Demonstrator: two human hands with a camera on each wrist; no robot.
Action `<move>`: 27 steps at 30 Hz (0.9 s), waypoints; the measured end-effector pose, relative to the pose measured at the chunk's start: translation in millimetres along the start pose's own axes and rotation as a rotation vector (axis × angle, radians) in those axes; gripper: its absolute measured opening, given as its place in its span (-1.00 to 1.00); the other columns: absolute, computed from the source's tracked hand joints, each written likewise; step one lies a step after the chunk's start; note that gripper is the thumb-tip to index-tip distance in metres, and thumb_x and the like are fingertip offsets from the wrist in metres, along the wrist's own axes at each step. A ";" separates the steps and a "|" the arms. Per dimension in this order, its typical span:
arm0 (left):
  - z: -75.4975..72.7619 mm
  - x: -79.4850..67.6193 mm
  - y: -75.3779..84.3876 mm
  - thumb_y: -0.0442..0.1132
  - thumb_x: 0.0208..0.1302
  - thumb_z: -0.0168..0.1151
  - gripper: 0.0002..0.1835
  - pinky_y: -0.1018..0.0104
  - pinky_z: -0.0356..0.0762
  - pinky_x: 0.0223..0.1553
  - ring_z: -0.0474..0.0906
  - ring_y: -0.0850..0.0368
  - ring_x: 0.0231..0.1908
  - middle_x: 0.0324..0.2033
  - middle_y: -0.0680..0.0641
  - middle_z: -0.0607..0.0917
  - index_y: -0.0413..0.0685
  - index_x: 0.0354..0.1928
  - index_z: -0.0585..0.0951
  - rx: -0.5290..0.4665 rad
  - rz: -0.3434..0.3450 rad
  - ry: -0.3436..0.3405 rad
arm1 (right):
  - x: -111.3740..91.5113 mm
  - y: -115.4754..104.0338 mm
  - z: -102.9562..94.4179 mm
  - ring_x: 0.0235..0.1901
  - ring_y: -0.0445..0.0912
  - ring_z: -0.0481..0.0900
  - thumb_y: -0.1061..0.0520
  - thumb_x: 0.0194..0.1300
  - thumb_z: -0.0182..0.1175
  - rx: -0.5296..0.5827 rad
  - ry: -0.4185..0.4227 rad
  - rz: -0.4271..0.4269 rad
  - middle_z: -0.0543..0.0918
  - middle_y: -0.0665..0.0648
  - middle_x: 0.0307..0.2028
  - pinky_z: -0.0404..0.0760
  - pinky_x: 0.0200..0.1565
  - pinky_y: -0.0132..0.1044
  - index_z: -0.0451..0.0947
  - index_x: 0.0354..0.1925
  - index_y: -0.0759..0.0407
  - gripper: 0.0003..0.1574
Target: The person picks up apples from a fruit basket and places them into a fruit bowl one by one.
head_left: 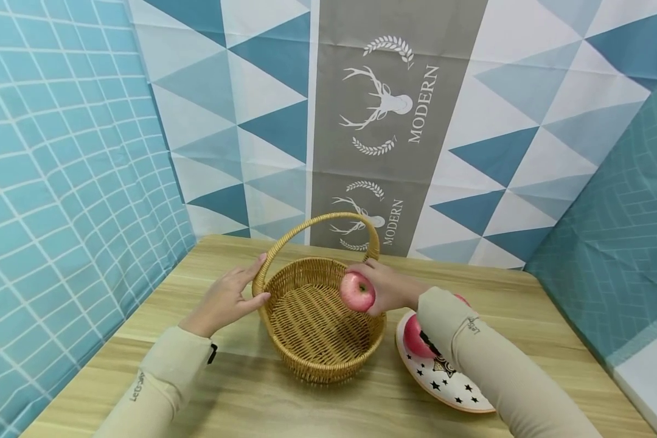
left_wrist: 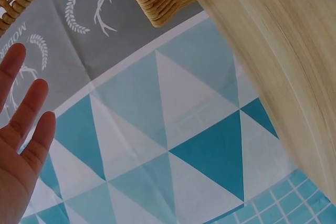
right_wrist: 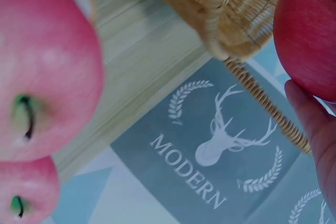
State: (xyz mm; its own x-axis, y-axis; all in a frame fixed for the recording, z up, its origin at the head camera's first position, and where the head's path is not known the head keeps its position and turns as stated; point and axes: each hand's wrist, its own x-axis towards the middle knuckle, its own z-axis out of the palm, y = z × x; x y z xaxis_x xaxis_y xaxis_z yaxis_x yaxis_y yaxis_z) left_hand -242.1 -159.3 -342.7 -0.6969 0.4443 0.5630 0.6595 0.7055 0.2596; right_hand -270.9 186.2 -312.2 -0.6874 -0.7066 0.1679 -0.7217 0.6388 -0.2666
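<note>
My right hand grips a pink-red apple over the right part of a round wicker basket with a tall arched handle. In the right wrist view, the fingers curl round this apple. The basket's inside shows bare woven wicker. My left hand is at the basket's left side, thumb and forefinger touching it near the handle's foot. Several fingers of that hand extend loosely in the left wrist view. More apples lie on a plate, partly hidden by my right sleeve.
The plate is white with black stars and an orange rim, right of the basket on a wood-grain table. Patterned cloth hangs behind the table, with blue tile-print cloth at the left. A white surface stands at the right.
</note>
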 end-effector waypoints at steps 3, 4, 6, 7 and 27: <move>0.0 0.1 0.6 -0.14 0.15 0.30 -0.22 -0.19 0.48 -0.07 0.54 -0.26 -0.10 -0.11 -0.37 0.64 -0.23 0.39 0.26 -0.003 -0.005 -0.004 | -8.1 4.1 -1.6 -0.13 -0.01 0.46 0.21 -0.34 0.45 -0.007 0.020 -0.016 0.43 0.20 -0.04 0.54 -0.10 -0.16 0.35 0.22 0.22 0.03; -0.1 0.3 0.8 -0.14 0.15 0.30 -0.22 -0.19 0.47 -0.06 0.54 -0.26 -0.09 -0.10 -0.38 0.64 -0.24 0.39 0.26 -0.005 -0.006 -0.004 | -10.3 5.3 -1.9 -0.11 0.00 0.46 0.20 -0.33 0.46 -0.009 0.028 -0.023 0.44 0.20 -0.03 0.53 -0.09 -0.15 0.35 0.21 0.24 0.02; -0.2 0.5 1.1 -0.14 0.15 0.30 -0.22 -0.20 0.47 -0.06 0.54 -0.27 -0.08 -0.09 -0.38 0.64 -0.24 0.39 0.26 -0.007 -0.008 -0.006 | -13.9 8.2 -2.6 -0.09 0.02 0.46 0.19 -0.31 0.46 -0.010 0.039 -0.038 0.45 0.21 -0.03 0.53 -0.07 -0.13 0.36 0.20 0.27 0.01; -0.2 0.7 1.2 -0.15 0.15 0.30 -0.22 -0.20 0.47 -0.05 0.54 -0.27 -0.08 -0.09 -0.38 0.63 -0.24 0.39 0.26 -0.009 -0.011 -0.006 | -15.4 9.6 -3.2 -0.09 0.02 0.46 0.18 -0.31 0.47 -0.015 0.044 -0.046 0.45 0.21 -0.04 0.53 -0.07 -0.12 0.36 0.19 0.28 0.00; -1.7 1.7 -0.8 -0.13 0.16 0.29 -0.22 -0.19 0.47 -0.08 0.53 -0.24 -0.10 -0.08 -0.35 0.64 -0.23 0.39 0.25 0.001 -0.034 -0.022 | -51.0 20.6 -10.2 0.00 -0.03 0.45 0.14 -0.26 0.49 0.023 0.079 0.044 0.47 0.12 0.04 0.49 0.04 -0.09 0.39 0.19 0.21 -0.03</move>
State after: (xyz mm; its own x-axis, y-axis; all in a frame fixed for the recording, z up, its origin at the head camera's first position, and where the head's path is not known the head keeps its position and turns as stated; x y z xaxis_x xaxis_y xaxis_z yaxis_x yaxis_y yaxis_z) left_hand -243.3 -160.0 -340.6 -0.7249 0.4322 0.5364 0.6352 0.7207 0.2778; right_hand -251.5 238.4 -316.6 -0.7236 -0.6510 0.2296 -0.6890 0.6611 -0.2970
